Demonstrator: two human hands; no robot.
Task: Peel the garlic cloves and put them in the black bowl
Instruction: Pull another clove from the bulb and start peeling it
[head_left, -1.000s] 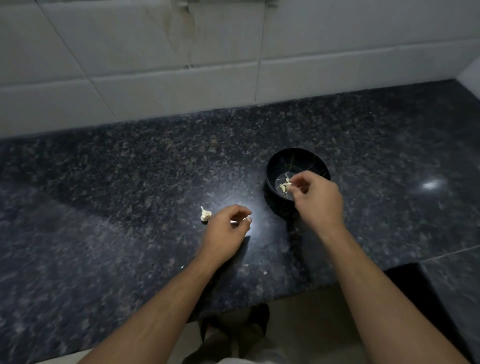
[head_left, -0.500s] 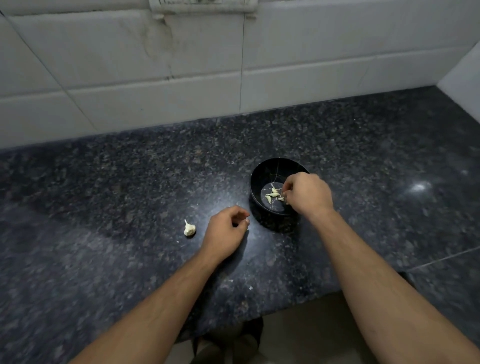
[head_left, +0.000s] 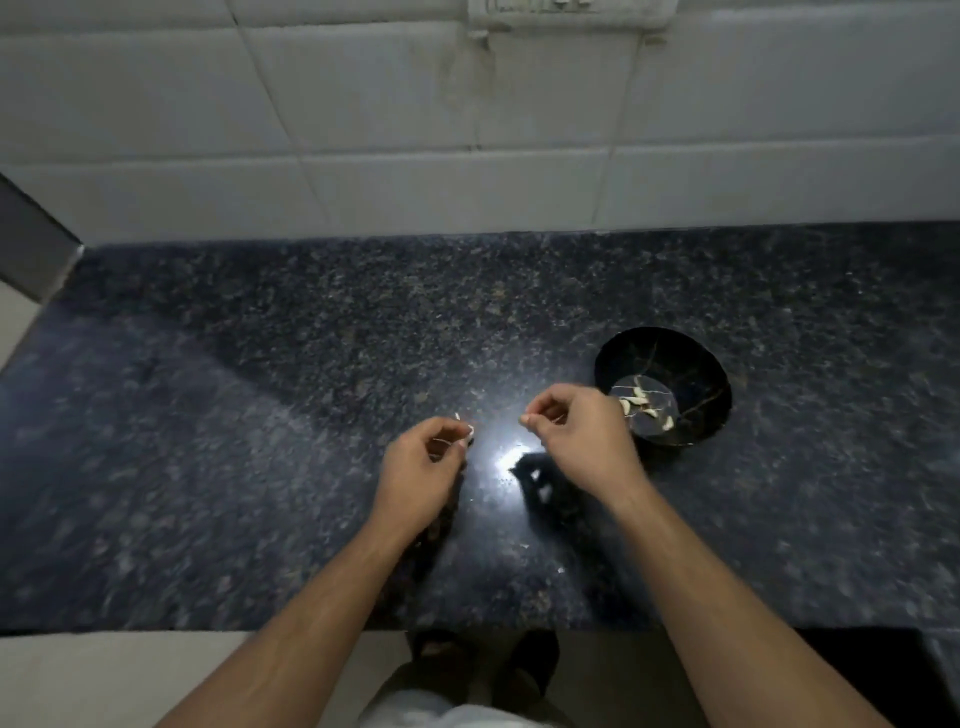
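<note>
1. Down at the near edge, your two bare forearms reach out over the dark speckled countertop (head_left: 260, 415), with small pale scraps of peel (head_left: 525, 546) lying on the stone between them.
2. Your left hand (head_left: 421, 467) hovers over the counter with its fingers curled inward; thumb and fingertips pinch a small pale garlic piece (head_left: 466, 429), which pokes out just beyond the fingertips. Whether it is a clove or only skin, you cannot tell through the blur.
3. Your right hand (head_left: 576, 441) hangs just to the right of the left one, apart from it. Its fingers are curled too, with thumb and forefinger pressed together at the tip; whether they hold anything between them is too small to tell.
4. A bright glare spot sits on the stone between and slightly nearer than both sets of fingertips.
5. Just beyond and to the right of your right knuckles stands the black bowl (head_left: 696, 364), upright on the counter. Your hand overlaps its near left rim in the view.
6. Inside that bowl, several pale peeled garlic cloves (head_left: 641, 402) lie on the bottom.
7. Farthest off, a white tiled wall (head_left: 363, 130) rises behind the counter.
</note>
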